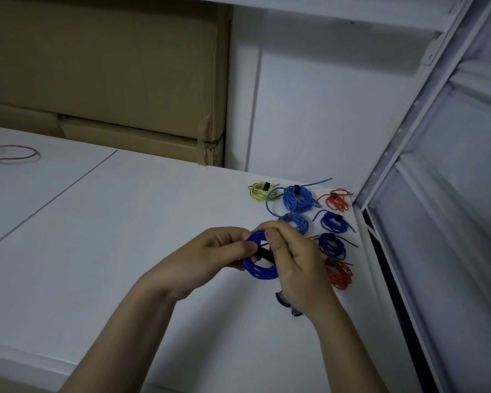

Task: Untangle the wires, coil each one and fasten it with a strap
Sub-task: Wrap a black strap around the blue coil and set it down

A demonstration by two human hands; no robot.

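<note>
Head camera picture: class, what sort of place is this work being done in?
Probably a storeroom or workshop bench, not a home. Large cardboard boxes are stacked against the wall behind a plain white worktable, a white metal frame stands at the right, and strapped wire coils lie sorted in rows.

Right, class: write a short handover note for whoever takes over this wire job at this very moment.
Left hand grips the blue coil above the table.
Right hand pinches the black strap across that coil; strap not yet visibly fastened.
Done: seven strapped coils at the far right: yellow coil, four blue ones, two red ones.
Left: close this strap, set the coil down, then coil the loose red wire at far left. Spare straps seem to lie under the right wrist.
</note>
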